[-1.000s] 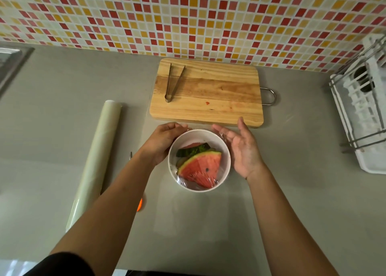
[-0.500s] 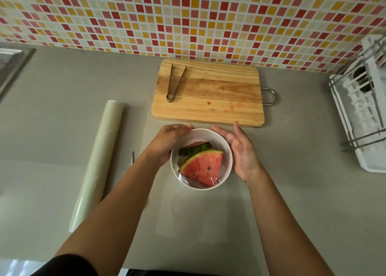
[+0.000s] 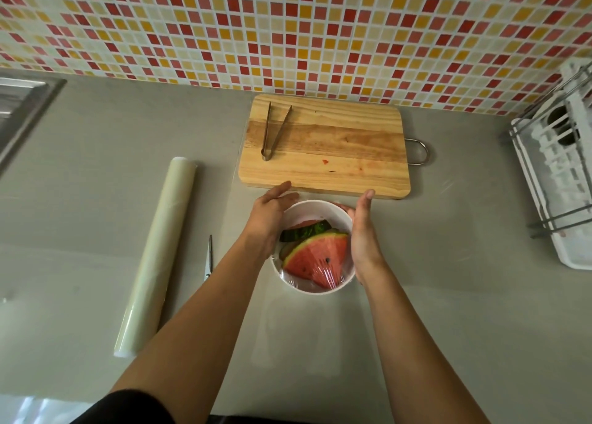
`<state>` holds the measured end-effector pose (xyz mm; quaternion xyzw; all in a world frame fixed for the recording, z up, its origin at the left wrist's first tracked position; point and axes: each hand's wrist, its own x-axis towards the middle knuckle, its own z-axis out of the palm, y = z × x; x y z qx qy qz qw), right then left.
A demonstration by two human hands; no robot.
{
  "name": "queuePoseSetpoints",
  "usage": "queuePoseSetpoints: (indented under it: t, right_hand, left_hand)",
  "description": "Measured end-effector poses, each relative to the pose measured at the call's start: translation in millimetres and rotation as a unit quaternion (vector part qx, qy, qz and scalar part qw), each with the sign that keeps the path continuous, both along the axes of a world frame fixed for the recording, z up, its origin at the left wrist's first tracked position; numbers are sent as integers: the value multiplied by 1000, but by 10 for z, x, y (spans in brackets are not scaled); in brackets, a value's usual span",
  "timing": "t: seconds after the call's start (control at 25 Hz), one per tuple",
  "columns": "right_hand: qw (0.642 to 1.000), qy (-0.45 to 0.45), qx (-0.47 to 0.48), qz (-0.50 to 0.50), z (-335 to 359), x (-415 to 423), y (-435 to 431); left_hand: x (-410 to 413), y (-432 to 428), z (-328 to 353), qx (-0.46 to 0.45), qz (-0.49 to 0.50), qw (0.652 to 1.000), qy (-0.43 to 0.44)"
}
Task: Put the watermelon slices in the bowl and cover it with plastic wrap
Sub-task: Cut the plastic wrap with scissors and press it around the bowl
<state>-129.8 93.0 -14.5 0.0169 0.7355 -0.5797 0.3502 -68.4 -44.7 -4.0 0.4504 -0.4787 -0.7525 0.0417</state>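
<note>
A white bowl [image 3: 309,212] stands on the grey counter just in front of the cutting board. Watermelon slices [image 3: 317,258] lie inside it, red flesh and green rind showing through a sheet of clear plastic wrap [image 3: 323,274] stretched over the top. My left hand [image 3: 267,213] presses flat against the bowl's left wall, fingers straight. My right hand [image 3: 362,228] presses flat against the right wall, fingers pointing toward the board. The roll of plastic wrap [image 3: 157,253] lies to the left.
A wooden cutting board [image 3: 339,154] with metal tongs [image 3: 274,132] lies behind the bowl. Scissors [image 3: 209,257] lie between the roll and my left arm. A white dish rack [image 3: 557,180] stands at the right, a sink edge [image 3: 19,109] at the far left.
Both hands have closed in against the bowl's sides and straightened, the right one turning edge-on along the right wall. The bowl has stayed in place.
</note>
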Motion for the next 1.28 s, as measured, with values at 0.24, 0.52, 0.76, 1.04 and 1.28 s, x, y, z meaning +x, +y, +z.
queuePoseSetpoints:
  t: [0.24,0.52,0.76,1.04,1.28]
  right_hand:
    - [996,-4,60,-67,30,3,-36]
    - [977,145,42,-150,-10,-74,183]
    - [978,100,-170,62,-105,2,143]
    - [991,69,-82,75,-157,-93,54]
    - [979,163,77,94,-88,-76,58]
  left_hand:
    - [10,-44,-91,48,18,999,13]
    - [276,-140,-229,-91,73,990,76]
    - [263,27,-194,-112,-172,970,127]
    - [141,-5,-154,-136,-232,962,42]
    - [129,-28,-115,-143,-263,954,-15]
